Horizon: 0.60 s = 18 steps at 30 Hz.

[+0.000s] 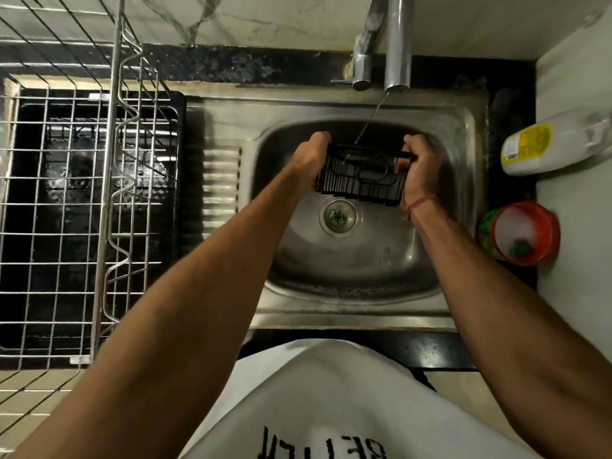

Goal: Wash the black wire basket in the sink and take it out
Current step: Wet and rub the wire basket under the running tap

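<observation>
Black wire basket (362, 175): held over the sink (347, 260) bowl, above the drain (337, 217), under a thin stream from the tap (397, 41). Left hand (311, 157) grips its left end, right hand (419, 167) its right end, fingers curled round the wire. Beside the sink: dish rack (82, 193) left; white bottle (549, 144) and red tub (526, 233) right.
</observation>
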Each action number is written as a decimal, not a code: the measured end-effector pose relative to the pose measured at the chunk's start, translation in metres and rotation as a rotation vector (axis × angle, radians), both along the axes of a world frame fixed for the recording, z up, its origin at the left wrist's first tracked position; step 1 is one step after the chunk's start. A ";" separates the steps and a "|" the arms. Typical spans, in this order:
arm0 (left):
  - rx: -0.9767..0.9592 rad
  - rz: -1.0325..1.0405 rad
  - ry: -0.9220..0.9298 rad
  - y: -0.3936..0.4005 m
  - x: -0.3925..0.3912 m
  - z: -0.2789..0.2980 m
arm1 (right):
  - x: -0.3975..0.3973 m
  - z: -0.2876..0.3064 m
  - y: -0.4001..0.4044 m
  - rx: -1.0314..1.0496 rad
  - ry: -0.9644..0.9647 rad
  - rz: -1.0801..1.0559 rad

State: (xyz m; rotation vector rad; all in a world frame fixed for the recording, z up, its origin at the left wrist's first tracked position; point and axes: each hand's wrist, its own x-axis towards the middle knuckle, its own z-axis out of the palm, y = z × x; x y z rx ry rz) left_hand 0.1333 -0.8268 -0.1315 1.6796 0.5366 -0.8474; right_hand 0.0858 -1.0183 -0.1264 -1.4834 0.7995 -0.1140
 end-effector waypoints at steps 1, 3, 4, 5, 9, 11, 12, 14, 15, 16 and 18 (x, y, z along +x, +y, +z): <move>-0.067 0.033 0.116 0.002 0.000 0.004 | -0.001 -0.001 0.000 0.009 0.008 0.013; -0.070 0.073 0.164 0.005 0.000 0.012 | 0.000 -0.001 0.001 0.013 0.011 0.044; -0.051 0.095 0.159 0.005 -0.003 0.017 | 0.001 0.000 0.003 0.014 0.019 0.054; -0.036 0.111 0.148 0.006 -0.005 0.019 | 0.003 0.000 0.005 0.024 0.046 0.056; -0.052 0.229 0.118 0.008 -0.030 0.013 | 0.000 -0.005 0.007 0.133 0.210 0.108; -0.055 0.299 0.109 0.011 -0.046 0.009 | -0.004 -0.008 0.007 0.231 0.309 0.104; -0.059 0.319 0.109 0.012 -0.054 0.007 | -0.006 -0.005 0.009 0.272 0.351 0.090; -0.038 0.324 0.085 0.015 -0.071 0.001 | -0.012 -0.005 0.013 0.310 0.383 0.071; -0.025 0.313 0.065 0.017 -0.079 -0.005 | -0.016 -0.006 0.013 0.315 0.377 0.091; -0.019 0.294 0.052 0.019 -0.087 -0.014 | -0.021 -0.008 0.012 0.315 0.378 0.105; -0.005 0.245 0.018 0.021 -0.100 -0.021 | -0.031 -0.018 0.005 0.349 0.411 0.127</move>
